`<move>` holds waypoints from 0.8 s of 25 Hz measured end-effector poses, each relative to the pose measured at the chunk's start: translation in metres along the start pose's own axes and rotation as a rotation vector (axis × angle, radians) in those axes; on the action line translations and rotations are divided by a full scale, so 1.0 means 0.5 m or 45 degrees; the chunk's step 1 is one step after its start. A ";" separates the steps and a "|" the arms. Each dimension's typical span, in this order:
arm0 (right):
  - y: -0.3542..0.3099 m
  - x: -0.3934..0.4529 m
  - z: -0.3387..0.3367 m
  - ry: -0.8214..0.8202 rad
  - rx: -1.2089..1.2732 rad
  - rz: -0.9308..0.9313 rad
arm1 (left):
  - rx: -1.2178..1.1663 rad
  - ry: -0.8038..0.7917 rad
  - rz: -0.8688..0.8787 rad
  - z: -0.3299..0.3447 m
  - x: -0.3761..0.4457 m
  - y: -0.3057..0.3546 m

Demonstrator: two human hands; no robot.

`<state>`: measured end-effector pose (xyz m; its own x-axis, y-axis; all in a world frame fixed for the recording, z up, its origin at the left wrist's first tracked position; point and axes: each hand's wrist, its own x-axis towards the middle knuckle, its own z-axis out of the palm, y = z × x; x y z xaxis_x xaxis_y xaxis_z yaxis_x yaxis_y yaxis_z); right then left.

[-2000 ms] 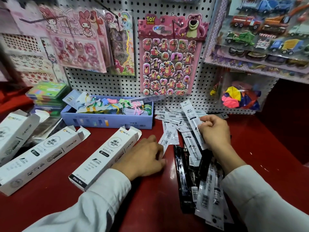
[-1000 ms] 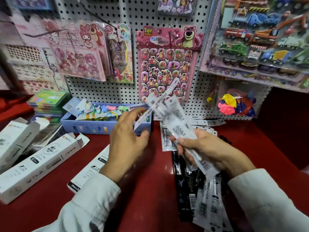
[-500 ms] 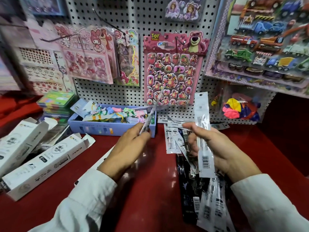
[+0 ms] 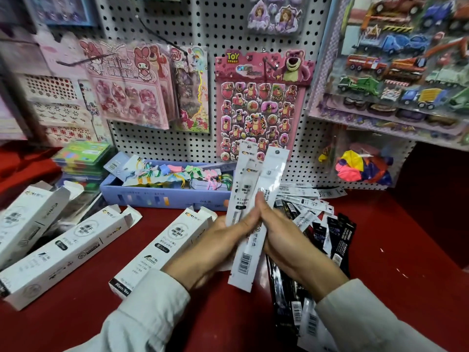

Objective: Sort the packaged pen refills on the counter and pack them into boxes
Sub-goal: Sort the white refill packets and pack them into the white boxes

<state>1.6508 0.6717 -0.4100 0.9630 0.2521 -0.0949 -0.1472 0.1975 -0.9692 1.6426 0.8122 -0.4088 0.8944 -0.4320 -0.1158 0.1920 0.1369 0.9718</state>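
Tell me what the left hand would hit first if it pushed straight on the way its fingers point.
Probably the right hand: the left hand points up and rightward, its fingertips already meeting it around the white refill packets.

Sticker sheets [image 4: 261, 102] and toy truck packs [image 4: 396, 64] are hung on a pegboard [image 4: 203, 24], with a bag of balloons [image 4: 360, 166] below.

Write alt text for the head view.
Both hands, left hand and right hand, hold white refill packets upright above a red counter. Open white boxes lie left; more packets lie right.
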 end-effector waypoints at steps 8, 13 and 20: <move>-0.020 -0.019 0.017 -0.167 -0.251 -0.307 | 0.119 0.048 0.169 -0.001 -0.006 0.005; -0.026 -0.021 0.018 -0.171 -0.162 -0.388 | 0.322 0.106 0.450 0.008 0.006 -0.008; -0.032 -0.018 0.008 -0.133 -0.222 -0.431 | 0.333 0.278 0.383 0.004 0.023 -0.022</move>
<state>1.6433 0.6700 -0.3926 0.9211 0.2970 0.2518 0.2243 0.1242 -0.9666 1.6498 0.8041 -0.4202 0.9644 -0.2058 0.1663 -0.1728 -0.0142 0.9849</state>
